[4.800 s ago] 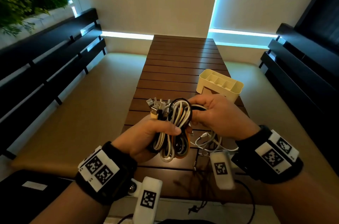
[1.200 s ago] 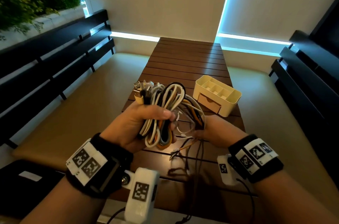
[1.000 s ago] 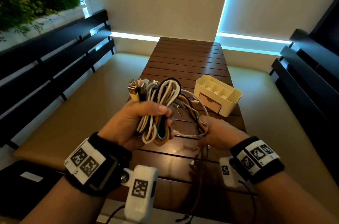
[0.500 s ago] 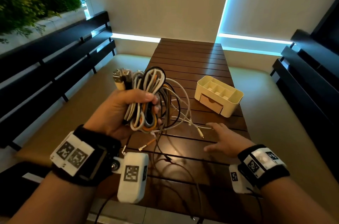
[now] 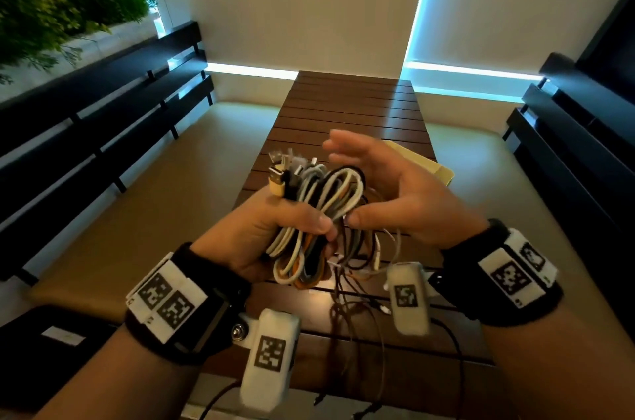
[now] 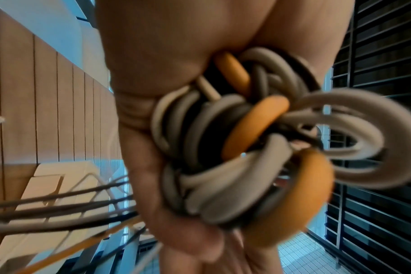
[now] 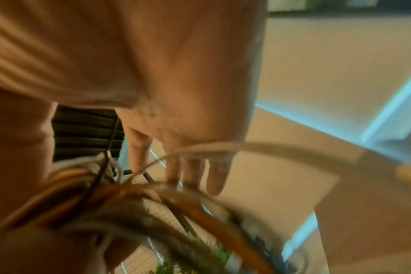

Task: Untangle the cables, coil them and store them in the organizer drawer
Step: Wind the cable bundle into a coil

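Right hand (image 5: 388,192) risen beside cable bundle (image 5: 319,213) — upright, plugs topmost

Dim, warm room; cool blue light strips glow along the far wall. Wide-angle edges bend. Both wrist views are motion-blurred.

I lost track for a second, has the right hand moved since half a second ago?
Yes. The right hand has risen off the table to the cable bundle, now covering most of the organizer it earlier sat below.
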A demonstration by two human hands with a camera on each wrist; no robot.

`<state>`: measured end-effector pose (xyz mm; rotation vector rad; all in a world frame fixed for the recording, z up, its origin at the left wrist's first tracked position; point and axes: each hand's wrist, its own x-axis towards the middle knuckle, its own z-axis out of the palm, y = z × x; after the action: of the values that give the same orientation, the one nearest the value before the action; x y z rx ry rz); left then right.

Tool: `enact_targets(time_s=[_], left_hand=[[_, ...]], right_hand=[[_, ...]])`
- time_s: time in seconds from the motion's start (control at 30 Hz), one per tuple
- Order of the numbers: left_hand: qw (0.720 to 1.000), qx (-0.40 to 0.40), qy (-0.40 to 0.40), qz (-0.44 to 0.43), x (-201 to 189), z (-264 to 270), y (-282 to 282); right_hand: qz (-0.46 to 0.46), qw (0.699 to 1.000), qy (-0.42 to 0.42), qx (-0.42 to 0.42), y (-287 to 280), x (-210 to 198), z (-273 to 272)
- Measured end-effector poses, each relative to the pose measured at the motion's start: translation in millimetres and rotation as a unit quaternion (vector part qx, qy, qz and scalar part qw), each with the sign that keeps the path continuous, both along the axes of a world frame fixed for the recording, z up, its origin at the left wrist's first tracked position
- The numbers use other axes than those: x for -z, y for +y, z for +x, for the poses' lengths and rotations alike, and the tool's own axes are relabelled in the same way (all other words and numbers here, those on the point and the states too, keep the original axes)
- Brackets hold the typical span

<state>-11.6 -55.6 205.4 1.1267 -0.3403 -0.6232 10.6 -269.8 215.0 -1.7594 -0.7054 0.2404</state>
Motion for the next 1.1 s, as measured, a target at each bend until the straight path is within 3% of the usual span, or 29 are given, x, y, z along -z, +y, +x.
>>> enact_targets(time_s=[0.1, 0.17, 0.27, 0.43, 0.6, 0.77, 0.93, 1.1], left_hand=[[0.999, 0.031, -0.014, -0.007, -2.9, -2.9, 0.5], [0.999, 0.029, -0.021, -0.030, -2.2, -2.2, 6.2], [0.997, 0.005, -0.041, -0.060, -2.8, -0.6, 18.3], [0.994, -0.071, -0.023, -0.086, 8.3, 0.3, 25.0], [0.991, -0.072, -0.007, -0.115, 15.0, 0.9, 33.5], [0.982, -0.079, -0.014, -0.170, 23.9, 3.7, 39.0], [0.985, -0.079, 0.007, -0.153, 36.9, -3.7, 19.2], [0.985, -0.120, 0.025, -0.120, 38.4, -4.2, -1.8]], right_hand=[[0.136, 0.980, 0.131, -0.063, 13.2, 15.7, 3.4], [0.134, 0.972, 0.187, -0.050, 18.4, 22.3, -1.0], [-0.033, 0.992, 0.124, 0.014, 24.3, 32.2, -6.7], [-0.110, 0.989, 0.044, 0.087, 31.9, 35.9, -11.5], [-0.203, 0.973, -0.018, 0.106, 26.7, 43.3, -13.2], [-0.073, 0.984, -0.028, 0.160, 27.4, 34.3, -21.3], [0.098, 0.970, 0.077, 0.208, 26.6, 23.9, -23.6], [0.124, 0.965, 0.110, 0.201, 37.6, 15.0, -32.0]])
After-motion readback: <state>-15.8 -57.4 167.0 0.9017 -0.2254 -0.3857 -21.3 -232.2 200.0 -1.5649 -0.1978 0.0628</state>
